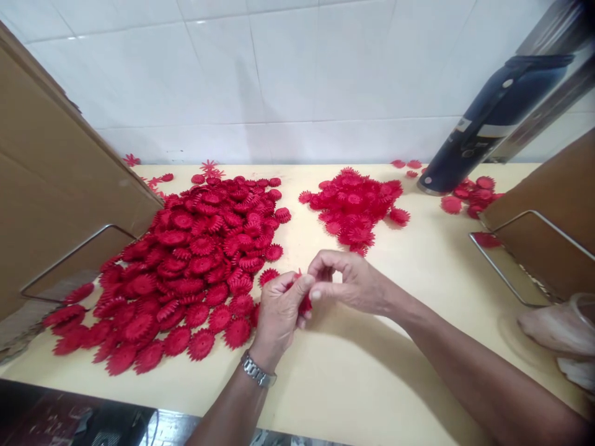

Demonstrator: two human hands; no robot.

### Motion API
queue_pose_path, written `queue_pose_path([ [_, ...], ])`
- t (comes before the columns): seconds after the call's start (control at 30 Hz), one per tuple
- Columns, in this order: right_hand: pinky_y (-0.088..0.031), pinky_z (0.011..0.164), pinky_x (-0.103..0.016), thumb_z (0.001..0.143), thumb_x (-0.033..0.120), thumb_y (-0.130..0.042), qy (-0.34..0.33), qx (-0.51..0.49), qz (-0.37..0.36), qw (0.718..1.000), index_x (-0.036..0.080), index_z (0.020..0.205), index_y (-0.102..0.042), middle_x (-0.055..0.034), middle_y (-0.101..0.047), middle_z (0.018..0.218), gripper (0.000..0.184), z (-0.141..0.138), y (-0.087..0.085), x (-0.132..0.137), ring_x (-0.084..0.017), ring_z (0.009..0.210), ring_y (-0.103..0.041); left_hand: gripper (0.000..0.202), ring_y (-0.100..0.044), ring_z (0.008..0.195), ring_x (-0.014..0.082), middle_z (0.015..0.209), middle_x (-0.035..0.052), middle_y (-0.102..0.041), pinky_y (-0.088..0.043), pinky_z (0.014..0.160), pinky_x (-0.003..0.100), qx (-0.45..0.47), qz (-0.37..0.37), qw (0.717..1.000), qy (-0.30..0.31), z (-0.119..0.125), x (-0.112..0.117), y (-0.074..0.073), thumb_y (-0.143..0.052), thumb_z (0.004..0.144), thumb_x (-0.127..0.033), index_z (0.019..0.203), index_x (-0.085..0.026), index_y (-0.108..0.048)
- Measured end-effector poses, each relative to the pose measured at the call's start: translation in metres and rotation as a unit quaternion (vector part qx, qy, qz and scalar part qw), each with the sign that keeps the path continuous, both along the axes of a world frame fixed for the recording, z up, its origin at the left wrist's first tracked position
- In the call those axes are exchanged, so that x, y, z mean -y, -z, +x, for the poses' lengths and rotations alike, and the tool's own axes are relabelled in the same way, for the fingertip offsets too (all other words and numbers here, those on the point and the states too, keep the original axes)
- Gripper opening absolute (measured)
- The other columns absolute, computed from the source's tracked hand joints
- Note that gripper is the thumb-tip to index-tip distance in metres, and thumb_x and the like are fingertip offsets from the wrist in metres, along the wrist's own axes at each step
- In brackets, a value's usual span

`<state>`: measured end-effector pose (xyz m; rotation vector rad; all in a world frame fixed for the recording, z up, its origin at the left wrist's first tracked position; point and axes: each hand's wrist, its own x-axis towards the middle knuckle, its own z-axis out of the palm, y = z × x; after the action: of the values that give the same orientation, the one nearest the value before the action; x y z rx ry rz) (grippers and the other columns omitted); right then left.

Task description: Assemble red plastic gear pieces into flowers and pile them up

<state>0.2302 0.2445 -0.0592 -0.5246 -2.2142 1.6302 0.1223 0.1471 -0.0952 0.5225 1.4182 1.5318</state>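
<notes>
Near the middle of the table, my left hand [282, 305], with a metal watch on its wrist, is closed around a red flower piece [305, 304] that shows only in part between the fingers. My right hand [348, 282] meets it from the right, thumb and forefinger pinched at the edge of the same piece. Just left of my hands lies a large heap of red, fringed flower discs [202, 263]. Beyond them sits a smaller pile of red fringed flower pieces [353, 201], which look flatter and looser.
Cardboard [60, 142] stands on the left, with more cardboard [548, 210] and a wire bracket [504, 220] on the right. A dark blue bottle [495, 121] stands before the tiled wall. Several red pieces [478, 195] lie beside it. A clear container [560, 325] is at the right edge.
</notes>
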Motion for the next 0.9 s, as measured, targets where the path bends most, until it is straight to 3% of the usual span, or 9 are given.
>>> queue_pose_path([
  [0.17,-0.039,0.053,-0.024,0.077,0.025,-0.054,-0.020,-0.010,-0.057,0.998,0.017,0.071,-0.050,0.0018,-0.056,0.057,0.011,-0.003,0.008,0.004,-0.011,0.053,-0.049,0.037,-0.041,0.030,0.0039,0.042,-0.0070,-0.046,-0.025,0.026,0.012,0.005,0.011,1.000,0.019,0.001,0.000,0.002,-0.060,0.070,-0.052,0.064,-0.016,-0.052],
  [0.23,-0.037,0.051,-0.024,0.076,0.027,-0.053,0.036,-0.029,-0.035,0.998,0.017,0.068,-0.050,0.0011,-0.054,0.058,0.013,-0.002,0.012,-0.005,-0.011,0.053,-0.048,0.034,-0.039,0.030,0.0034,0.041,-0.0071,-0.047,-0.026,0.026,0.011,0.015,0.019,0.999,0.033,0.000,0.001,0.002,-0.061,0.072,-0.048,0.065,-0.016,-0.051],
  [0.3,-0.036,0.049,-0.024,0.075,0.028,-0.053,0.147,-0.040,0.020,0.988,0.018,0.066,-0.049,0.0006,-0.052,0.059,0.014,0.003,0.017,-0.020,-0.012,0.052,-0.047,0.032,-0.037,0.028,0.0031,0.040,-0.0073,-0.047,-0.025,0.026,0.011,0.026,0.020,0.999,0.027,0.000,0.002,0.001,-0.061,0.072,-0.045,0.064,-0.017,-0.048],
  [0.37,-0.037,0.050,-0.026,0.076,0.027,-0.051,0.273,-0.008,0.131,0.953,0.018,0.066,-0.051,-0.0002,-0.052,0.060,0.013,0.012,0.022,-0.039,-0.013,0.053,-0.048,0.032,-0.039,0.028,0.0043,0.041,-0.0063,-0.049,-0.026,0.026,0.012,0.039,0.017,0.999,0.020,0.001,0.002,-0.001,-0.060,0.073,-0.044,0.063,-0.017,-0.047],
  [0.43,-0.041,0.058,-0.030,0.076,0.026,-0.051,0.352,0.064,0.286,0.889,0.018,0.071,-0.057,-0.0038,-0.057,0.067,0.011,0.022,0.026,-0.057,-0.017,0.061,-0.052,0.028,-0.046,0.030,0.0072,0.049,-0.0028,-0.057,-0.033,0.027,0.015,0.063,0.020,0.997,0.035,0.000,0.002,-0.004,-0.059,0.075,-0.042,0.069,-0.016,-0.049],
  [0.5,-0.044,0.069,-0.036,0.076,0.025,-0.053,0.365,0.114,0.411,0.827,0.017,0.082,-0.062,-0.0094,-0.061,0.083,0.014,0.030,0.028,-0.068,-0.023,0.078,-0.056,0.025,-0.054,0.037,0.0106,0.063,0.0022,-0.064,-0.042,0.033,0.020,0.096,0.032,0.993,0.056,0.000,0.001,-0.008,-0.056,0.077,-0.039,0.078,-0.014,-0.052],
  [0.57,-0.044,0.077,-0.039,0.078,0.025,-0.053,0.348,0.111,0.467,0.805,0.016,0.093,-0.063,-0.0126,-0.060,0.097,0.021,0.031,0.029,-0.071,-0.027,0.091,-0.054,0.022,-0.059,0.044,0.0119,0.073,0.0055,-0.067,-0.047,0.038,0.023,0.119,0.043,0.989,0.071,-0.001,0.000,-0.010,-0.057,0.077,-0.034,0.085,-0.013,-0.054],
  [0.67,-0.045,0.080,-0.036,0.081,0.023,-0.050,0.283,0.061,0.466,0.836,0.017,0.096,-0.063,-0.0108,-0.061,0.098,0.022,0.026,0.026,-0.063,-0.023,0.092,-0.056,0.016,-0.056,0.040,0.0106,0.067,0.0046,-0.066,-0.045,0.036,0.021,0.118,0.041,0.990,0.067,-0.002,-0.001,-0.009,-0.060,0.074,-0.026,0.077,-0.012,-0.054],
  [0.9,-0.044,0.063,-0.028,0.084,0.024,-0.048,0.163,0.019,0.318,0.934,0.016,0.082,-0.064,-0.0068,-0.062,0.083,0.018,0.012,0.009,-0.031,-0.016,0.071,-0.057,0.024,-0.046,0.026,0.0082,0.046,-0.0020,-0.057,-0.033,0.024,0.017,0.095,0.010,0.993,0.066,-0.001,0.001,-0.004,-0.061,0.072,-0.033,0.062,-0.014,-0.051],
])
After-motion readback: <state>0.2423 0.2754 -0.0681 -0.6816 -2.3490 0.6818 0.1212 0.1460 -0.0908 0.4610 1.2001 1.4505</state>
